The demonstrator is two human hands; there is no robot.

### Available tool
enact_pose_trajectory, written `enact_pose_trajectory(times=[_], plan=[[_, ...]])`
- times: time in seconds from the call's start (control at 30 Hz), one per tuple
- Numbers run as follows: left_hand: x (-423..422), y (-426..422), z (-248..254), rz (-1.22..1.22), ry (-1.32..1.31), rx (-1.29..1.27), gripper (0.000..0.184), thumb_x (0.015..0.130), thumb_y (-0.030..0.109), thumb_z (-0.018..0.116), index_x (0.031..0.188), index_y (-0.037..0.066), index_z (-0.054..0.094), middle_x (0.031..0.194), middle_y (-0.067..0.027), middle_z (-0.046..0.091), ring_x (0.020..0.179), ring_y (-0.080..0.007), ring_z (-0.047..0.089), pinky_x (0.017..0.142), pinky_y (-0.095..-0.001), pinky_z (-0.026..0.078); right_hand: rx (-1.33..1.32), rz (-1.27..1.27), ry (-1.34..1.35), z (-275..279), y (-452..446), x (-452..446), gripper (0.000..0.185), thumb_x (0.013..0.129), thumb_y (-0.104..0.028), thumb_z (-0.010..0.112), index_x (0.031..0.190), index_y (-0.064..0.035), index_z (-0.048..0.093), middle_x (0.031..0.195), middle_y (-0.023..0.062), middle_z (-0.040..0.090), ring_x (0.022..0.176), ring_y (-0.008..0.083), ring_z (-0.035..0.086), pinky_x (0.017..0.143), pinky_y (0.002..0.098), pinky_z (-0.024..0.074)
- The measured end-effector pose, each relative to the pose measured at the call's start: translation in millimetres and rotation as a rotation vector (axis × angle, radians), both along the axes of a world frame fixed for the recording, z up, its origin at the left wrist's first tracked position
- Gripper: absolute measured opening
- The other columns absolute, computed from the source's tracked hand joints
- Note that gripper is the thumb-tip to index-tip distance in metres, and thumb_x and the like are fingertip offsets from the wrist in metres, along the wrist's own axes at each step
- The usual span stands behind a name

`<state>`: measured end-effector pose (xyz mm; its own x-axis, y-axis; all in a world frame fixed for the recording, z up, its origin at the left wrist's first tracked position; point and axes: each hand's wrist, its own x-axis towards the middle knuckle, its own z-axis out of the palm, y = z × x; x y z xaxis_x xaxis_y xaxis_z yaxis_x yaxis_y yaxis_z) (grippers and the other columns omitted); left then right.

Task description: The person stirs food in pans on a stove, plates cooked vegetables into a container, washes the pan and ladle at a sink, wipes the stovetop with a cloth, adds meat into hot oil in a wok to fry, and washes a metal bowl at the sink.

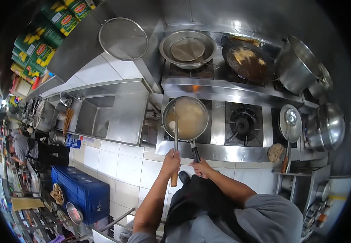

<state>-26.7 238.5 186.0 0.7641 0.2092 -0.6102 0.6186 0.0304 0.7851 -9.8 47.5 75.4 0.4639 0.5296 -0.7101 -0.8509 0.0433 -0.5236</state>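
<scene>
My left hand (170, 163) is closed around the long handle of a ladle (176, 135), its wooden end sticking out below my fist. The ladle's head dips into cloudy, pale brown liquid inside a saucepan (165, 128). This pan stands on the front left burner of the stove. My right hand (201, 168) grips the end of the pan's black handle (195, 153). Steam or foam blurs the surface of the liquid, and the ladle's bowl is partly hidden in it.
Behind are a metal bowl with a strainer (187, 49), a dark wok (246, 60) and a large pot (297, 65). Right of the bare burner (243, 123) lies a spoon on a plate (289, 121). A sink (95, 116) is left; a person (23, 146) stands far left.
</scene>
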Motion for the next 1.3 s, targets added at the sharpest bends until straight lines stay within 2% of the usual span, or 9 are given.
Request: enact_pose_trajectory(times=[0.23,0.37,0.43,0.47,0.57,0.67,1.0,1.13,1.3], plan=[[-25.5,-57.6,43.9,0.168,0.048,-0.301,0.020,0.104,0.027,0.048,0.105,0.007,0.048,0.071,-0.0020,0.049,0.050,-0.0102,0.047,0.042,-0.0269,0.042,-0.050,0.237,-0.078,18.1,-71.6,14.5,0.028,0.087,-0.008,0.072,0.092,-0.0118,0.044,0.056,-0.0023,0.040,0.040,0.0071,0.036,0.034,0.0263,0.0264],[-63.2,-102.2,65.5,0.356,0.018,-0.530,0.024,0.104,0.026,0.048,0.118,0.006,0.047,0.073,-0.0023,0.049,0.050,-0.0097,0.045,0.043,-0.0263,0.042,-0.147,0.483,-0.144,79.4,-102.2,27.2,0.028,0.086,-0.008,0.072,0.091,-0.0096,0.045,0.058,-0.0015,0.042,0.040,0.0076,0.038,0.034,0.0264,0.0283],[-91.3,-124.9,71.6,0.486,0.007,-0.709,0.032,0.105,0.025,0.046,0.129,0.005,0.043,0.074,-0.0011,0.047,0.049,-0.0083,0.041,0.043,-0.0249,0.039,-0.113,0.562,-0.128,65.3,-118.8,26.4,0.027,0.086,-0.009,0.071,0.090,-0.0093,0.045,0.058,-0.0015,0.042,0.040,0.0079,0.038,0.034,0.0267,0.0289],[-107.3,-134.6,74.9,0.522,-0.002,-0.709,0.032,0.105,0.025,0.046,0.129,0.005,0.043,0.074,-0.0011,0.047,0.049,-0.0083,0.041,0.043,-0.0249,0.039,-0.082,0.596,-0.111,64.6,-124.5,24.1,0.026,0.087,-0.010,0.071,0.090,-0.0089,0.045,0.058,-0.0016,0.042,0.040,0.0081,0.038,0.034,0.0270,0.0295],[-160.0,-160.2,78.8,0.713,-0.097,-1.123,0.032,0.108,0.028,0.040,0.132,0.007,0.044,0.074,0.0018,0.041,0.049,-0.0044,0.034,0.042,-0.0218,0.033,-0.049,0.746,-0.069,67.4,-137.4,15.5,0.024,0.088,-0.009,0.069,0.090,-0.0077,0.046,0.058,-0.0015,0.041,0.040,0.0083,0.039,0.035,0.0275,0.0309],[-219.3,-185.5,84.8,0.871,-0.170,-1.237,0.033,0.108,0.028,0.040,0.133,0.007,0.045,0.073,0.0028,0.037,0.048,-0.0033,0.033,0.040,-0.0194,0.033,-0.073,0.906,-0.036,86.3,-136.2,-2.3,0.021,0.088,-0.006,0.068,0.090,-0.0073,0.047,0.057,-0.0016,0.041,0.040,0.0077,0.039,0.035,0.0265,0.0310],[-410.6,-279.1,144.6,1.392,-0.418,-0.934,0.036,0.107,0.033,0.044,0.134,0.010,0.046,0.073,0.0036,0.038,0.048,-0.0029,0.033,0.040,-0.0196,0.033,0.029,1.529,-0.097,89.1,-59.0,-108.9,0.023,0.086,-0.007,0.069,0.084,-0.0122,0.046,0.059,-0.0028,0.041,0.041,0.0064,0.037,0.034,0.0246,0.0303],[-513.3,-303.5,184.9,1.581,-0.589,-0.786,0.037,0.108,0.031,0.042,0.137,0.008,0.045,0.074,0.0026,0.040,0.047,-0.0032,0.035,0.040,-0.0199,0.033,0.048,1.814,-0.033,114.4,-0.5,-214.3,0.029,0.086,-0.007,0.070,0.080,-0.0137,0.043,0.057,-0.0040,0.039,0.041,0.0062,0.035,0.035,0.0249,0.0285],[-602.2,-325.8,221.4,1.711,-0.874,-0.865,0.035,0.107,0.026,0.044,0.135,0.006,0.045,0.075,0.0010,0.041,0.048,-0.0031,0.037,0.040,-0.0192,0.034,0.085,1.997,-0.018,136.0,35.8,-323.4,0.031,0.086,-0.007,0.071,0.084,-0.0134,0.041,0.057,-0.0056,0.034,0.041,0.0054,0.030,0.035,0.0245,0.0243]])
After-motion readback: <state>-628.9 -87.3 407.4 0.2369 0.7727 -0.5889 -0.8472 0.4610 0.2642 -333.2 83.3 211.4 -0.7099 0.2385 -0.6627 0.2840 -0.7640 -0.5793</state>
